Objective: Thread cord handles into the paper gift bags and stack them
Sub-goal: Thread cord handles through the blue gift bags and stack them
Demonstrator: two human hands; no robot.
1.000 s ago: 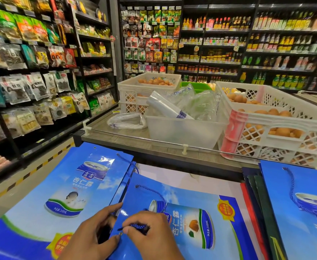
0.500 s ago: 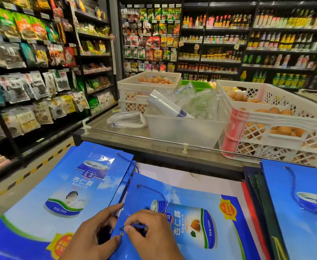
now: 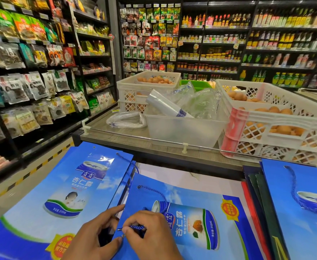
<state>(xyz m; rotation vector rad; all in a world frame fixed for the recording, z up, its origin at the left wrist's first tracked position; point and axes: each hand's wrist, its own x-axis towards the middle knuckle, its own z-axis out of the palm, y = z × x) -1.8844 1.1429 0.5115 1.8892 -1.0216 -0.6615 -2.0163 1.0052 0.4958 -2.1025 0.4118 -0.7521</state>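
Head view, 6 o'clock: right hand [image 3: 150, 235] pinches the blue cord [image 3: 135, 227] tip beside the eyelet [image 3: 123, 236] of the centre gift bag [image 3: 200, 212]; left hand [image 3: 95, 239] grips that bag's edge, fingers curled. Cord's far end already sits in the 12 o'clock hole. Risks, judged: tip may miss or fray at the eyelet; glossy bag may slip off the stack at 9 o'clock [image 3: 60, 184].

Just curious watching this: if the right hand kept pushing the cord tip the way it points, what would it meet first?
Likely the left hand; the right hand aims the cord leftward, just above the eyelet.
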